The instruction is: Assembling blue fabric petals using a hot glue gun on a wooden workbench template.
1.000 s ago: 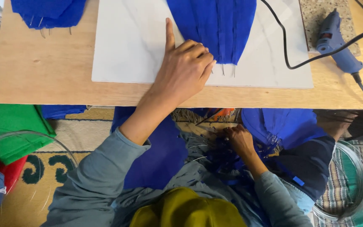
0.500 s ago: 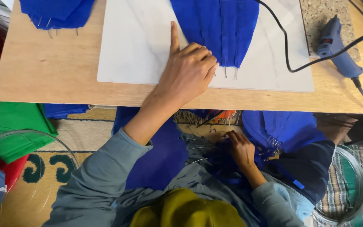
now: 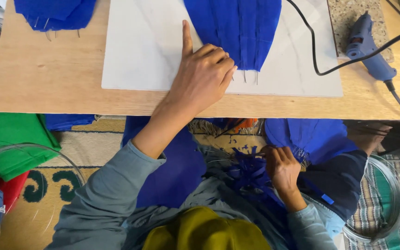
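The left hand (image 3: 204, 74) is pressing curled fingers on the pleated blue fabric piece (image 3: 237, 30), whose long axis is tapering toward the table's near edge; the right hand (image 3: 281, 166) is pinching blue strips (image 3: 248, 173).

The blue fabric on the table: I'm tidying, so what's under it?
The blue fabric lies on a white board, thin wires poking from its lower edge. Anything else beneath is covered.

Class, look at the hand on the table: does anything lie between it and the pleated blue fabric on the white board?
Nothing visible does. The left hand rests on the white board, its curled fingers already touching the blue fabric edge.
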